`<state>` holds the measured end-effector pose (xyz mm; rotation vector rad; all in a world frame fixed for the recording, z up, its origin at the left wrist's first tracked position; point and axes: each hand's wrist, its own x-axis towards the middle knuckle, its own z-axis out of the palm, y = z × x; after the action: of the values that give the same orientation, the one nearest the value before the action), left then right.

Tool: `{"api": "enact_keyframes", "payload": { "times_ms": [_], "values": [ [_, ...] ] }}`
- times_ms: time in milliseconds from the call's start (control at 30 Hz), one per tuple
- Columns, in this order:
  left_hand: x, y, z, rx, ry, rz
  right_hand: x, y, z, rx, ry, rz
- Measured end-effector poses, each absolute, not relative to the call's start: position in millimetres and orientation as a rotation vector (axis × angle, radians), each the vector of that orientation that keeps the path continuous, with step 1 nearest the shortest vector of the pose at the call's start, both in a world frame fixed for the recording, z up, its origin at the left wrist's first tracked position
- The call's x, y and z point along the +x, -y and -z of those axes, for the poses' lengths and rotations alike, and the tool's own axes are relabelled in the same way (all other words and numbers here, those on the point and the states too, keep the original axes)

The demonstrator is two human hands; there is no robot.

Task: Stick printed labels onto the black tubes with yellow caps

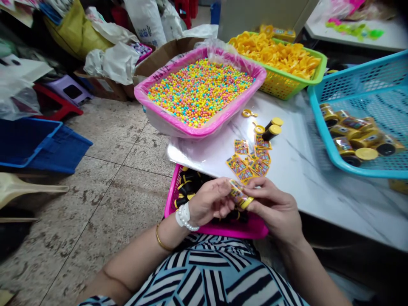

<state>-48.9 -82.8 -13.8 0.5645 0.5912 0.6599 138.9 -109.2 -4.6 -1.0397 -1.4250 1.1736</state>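
Note:
Between my two hands is a small yellow-capped tube with a printed label (238,194), tilted over the pink basket in my lap. My left hand (214,199) has its fingers curled against one end of the tube. The fingers of my right hand (274,208) pinch the yellow end. Just beyond, printed labels (244,166) lie in a loose pile on the table, with two black tubes with yellow caps (272,131) beside them. Yellow plastic rings (248,113) rest near those. Black and yellow tubes (188,185) fill part of the lap basket (219,230), partly hidden by my hands.
A pink tray (191,130) of colourful candy balls overhangs the table's left end. Behind it stands a green basket (319,68) of yellow plastic parts. A blue basket (331,158) holding labelled tubes is at right. Blue crates (60,146) stand on the floor at left.

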Motion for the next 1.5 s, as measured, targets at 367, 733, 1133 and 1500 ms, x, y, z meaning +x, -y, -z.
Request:
{"api": "enact_keyframes", "payload": {
  "times_ms": [367, 733, 1133, 1500],
  "values": [
    [-44.1, 82.9, 15.6, 0.461, -0.522, -0.632, 140.2, 110.2, 4.3, -1.029, 1.598, -1.000],
    [-45.6, 86.5, 14.0, 0.388, -0.424, -0.596, 142.8, 114.0, -4.7, -1.037, 1.766, -0.743],
    [-43.3, 88.8, 19.1, 0.398, -0.508, -0.559, 136.0, 116.6, -7.8, -0.995, 1.767, -0.668],
    [-43.8, 88.9, 20.8, 0.477, -0.551, -0.550, 133.7, 122.7, -7.6, -1.065, 1.825, -0.611]
  ]
}}
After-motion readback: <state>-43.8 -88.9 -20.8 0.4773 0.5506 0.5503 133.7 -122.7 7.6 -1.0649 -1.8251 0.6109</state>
